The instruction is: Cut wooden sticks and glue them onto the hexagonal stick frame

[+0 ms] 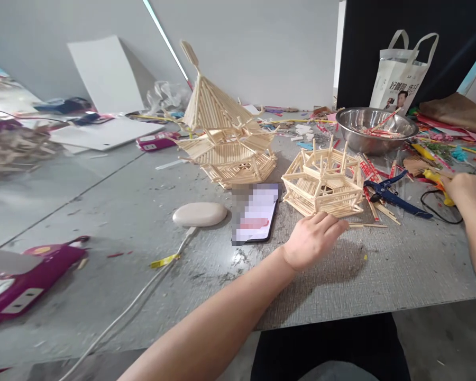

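A low many-sided frame of thin wooden sticks (323,182) sits right of centre on the grey table. My left hand (316,239) is at its front lower edge, fingers closed on the base; the fingertips are partly hidden. At the right edge, my right hand (466,189) is closed round a yellow tool (434,177) with a black cord beside it. Blue-handled pliers (399,196) lie between the frame and my right hand. Left of the frame stands a taller stick model with a pointed roof (222,114).
A phone (257,214) and a white oval device (200,214) with a cable lie left of my left hand. Behind are a steel bowl (375,132), red-and-white strips and a white bag (400,79). Purple power strips (35,280) and white boards (107,132) occupy the left side.
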### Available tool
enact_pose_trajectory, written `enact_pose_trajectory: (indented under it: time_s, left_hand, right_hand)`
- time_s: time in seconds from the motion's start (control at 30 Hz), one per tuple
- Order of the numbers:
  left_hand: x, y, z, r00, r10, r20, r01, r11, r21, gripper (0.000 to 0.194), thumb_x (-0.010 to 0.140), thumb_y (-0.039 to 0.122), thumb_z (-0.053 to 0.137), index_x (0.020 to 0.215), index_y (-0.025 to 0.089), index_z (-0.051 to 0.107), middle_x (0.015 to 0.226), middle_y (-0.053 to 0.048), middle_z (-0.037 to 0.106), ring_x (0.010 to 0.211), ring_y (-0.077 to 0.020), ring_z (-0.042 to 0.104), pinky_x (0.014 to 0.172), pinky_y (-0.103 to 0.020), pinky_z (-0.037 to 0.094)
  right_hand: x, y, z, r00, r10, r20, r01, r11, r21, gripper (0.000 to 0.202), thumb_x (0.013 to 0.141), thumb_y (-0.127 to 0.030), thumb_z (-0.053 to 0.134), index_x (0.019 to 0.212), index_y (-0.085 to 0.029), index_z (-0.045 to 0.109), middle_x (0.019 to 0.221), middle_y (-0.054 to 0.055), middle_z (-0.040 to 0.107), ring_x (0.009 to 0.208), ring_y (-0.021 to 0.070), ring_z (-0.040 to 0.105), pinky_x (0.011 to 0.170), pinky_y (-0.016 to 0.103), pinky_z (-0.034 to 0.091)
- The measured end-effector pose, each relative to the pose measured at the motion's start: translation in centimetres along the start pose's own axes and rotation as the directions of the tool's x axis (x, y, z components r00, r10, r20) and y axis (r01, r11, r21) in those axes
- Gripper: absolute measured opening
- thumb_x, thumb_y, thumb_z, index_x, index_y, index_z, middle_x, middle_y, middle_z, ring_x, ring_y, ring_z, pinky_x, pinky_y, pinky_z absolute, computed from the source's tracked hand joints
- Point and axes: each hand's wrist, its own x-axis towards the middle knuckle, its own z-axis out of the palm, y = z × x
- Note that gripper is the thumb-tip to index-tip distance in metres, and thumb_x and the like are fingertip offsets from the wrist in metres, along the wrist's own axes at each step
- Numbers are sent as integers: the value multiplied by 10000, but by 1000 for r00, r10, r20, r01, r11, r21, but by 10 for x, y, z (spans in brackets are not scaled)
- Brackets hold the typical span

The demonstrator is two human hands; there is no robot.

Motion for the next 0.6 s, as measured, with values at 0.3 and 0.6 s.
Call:
enact_pose_trajectory:
  time_s: [0.3, 0.6]
  left_hand:
    - [22, -24, -19, 966, -199, -162, 214, 974, 80, 130, 885, 205, 464, 882, 169, 589, 678, -5, 620, 604, -94, 538, 540, -216, 426]
    - [34, -33, -20, 974, -214, -70, 217, 975, 39, 246, 916, 244, 385, 874, 164, 614, 708, -25, 628, 657, -104, 552, 578, -229, 434]
  right_hand:
    - [-96, -159, -36, 798, -594, 104, 351, 598, 721, 219, 784, -401, 571, 814, -201, 656, 770, 36, 661, 643, 126, 565, 613, 270, 448]
    - [-96, -177, -25, 775, -613, 155, 275, 547, 791, 254, 774, -437, 586, 798, -190, 640, 717, 19, 624, 579, 98, 502, 543, 247, 411]
